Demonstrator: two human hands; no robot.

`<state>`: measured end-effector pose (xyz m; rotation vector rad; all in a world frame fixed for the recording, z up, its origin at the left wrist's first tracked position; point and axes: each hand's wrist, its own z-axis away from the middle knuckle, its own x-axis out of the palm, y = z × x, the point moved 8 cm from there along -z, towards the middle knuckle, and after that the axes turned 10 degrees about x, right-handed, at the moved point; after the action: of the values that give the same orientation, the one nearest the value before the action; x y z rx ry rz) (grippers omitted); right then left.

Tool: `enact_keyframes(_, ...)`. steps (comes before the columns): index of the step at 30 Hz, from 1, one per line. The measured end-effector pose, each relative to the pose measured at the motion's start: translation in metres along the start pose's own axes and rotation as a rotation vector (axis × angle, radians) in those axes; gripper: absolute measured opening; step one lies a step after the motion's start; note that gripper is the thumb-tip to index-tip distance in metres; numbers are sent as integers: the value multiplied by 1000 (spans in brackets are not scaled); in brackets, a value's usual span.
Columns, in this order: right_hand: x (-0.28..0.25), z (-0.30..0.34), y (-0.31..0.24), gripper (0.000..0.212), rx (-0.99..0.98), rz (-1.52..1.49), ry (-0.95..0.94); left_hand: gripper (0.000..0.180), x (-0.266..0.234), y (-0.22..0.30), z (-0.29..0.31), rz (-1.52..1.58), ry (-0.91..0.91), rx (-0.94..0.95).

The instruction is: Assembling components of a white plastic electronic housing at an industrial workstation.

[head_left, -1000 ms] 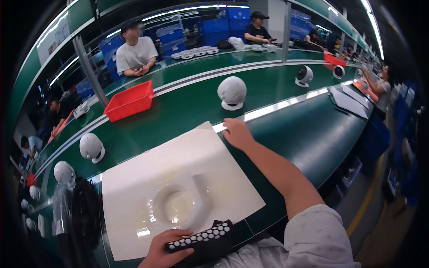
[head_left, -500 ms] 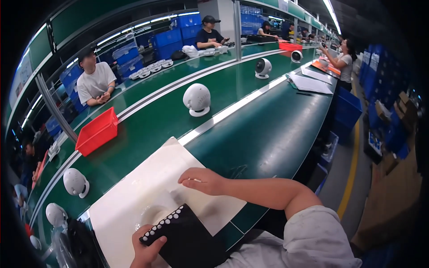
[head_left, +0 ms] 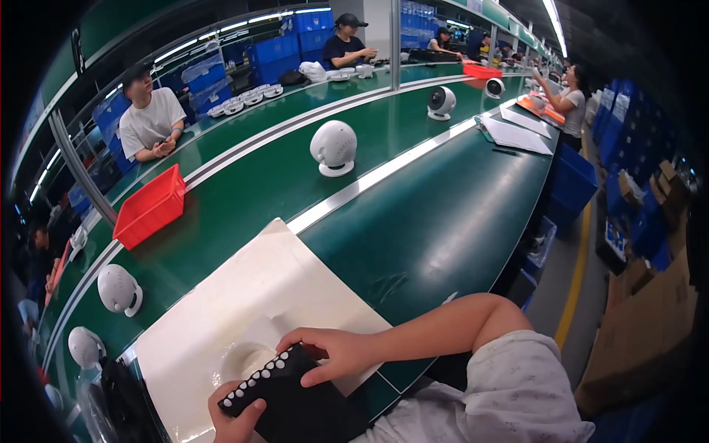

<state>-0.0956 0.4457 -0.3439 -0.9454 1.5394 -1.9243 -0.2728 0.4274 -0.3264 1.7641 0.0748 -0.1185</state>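
A black flat sheet [head_left: 314,402] with a row of round white dots along its far edge lies low in front of me, over the near part of a cream board [head_left: 188,340]. My left hand [head_left: 235,415] grips the left end of the dotted edge, thumb on top. At the right end of that row, my right hand [head_left: 336,356] has its fingers on the edge and its thumb on the black face. Whether a loose dot is between those fingers cannot be made out. Behind the sheet, a clear round ring-like shape [head_left: 240,358] rests on the board.
White round devices on stands, one [head_left: 334,148] straight ahead, line the green conveyor. A red bin [head_left: 151,207] sits at left. Papers [head_left: 517,135] lie at the far right of the green bench [head_left: 413,214]. Co-workers sit across the line; another person [head_left: 572,103] stands far right.
My right hand has come down and left from above the board onto the dotted edge of the black sheet. My left hand keeps its grip. The whole view has shifted slightly.
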Motion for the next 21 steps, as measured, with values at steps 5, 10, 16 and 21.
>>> enact_keyframes(5, 4, 12, -13, 49, -177, 103, 67, 34, 15, 11, 1, 46, -175, 30)
enact_keyframes(10, 9, 21, -28, 44, -229, 200, 117, 36, 18, 15, 2, 63, -171, 29)
enact_keyframes(16, 5, 14, -17, 52, -316, 54, 103, 32, 15, 8, 3, 0, -152, 30)
enact_keyframes(21, 0, -2, 7, 66, -88, -219, -24, 27, 22, 9, 4, 9, -197, -32)
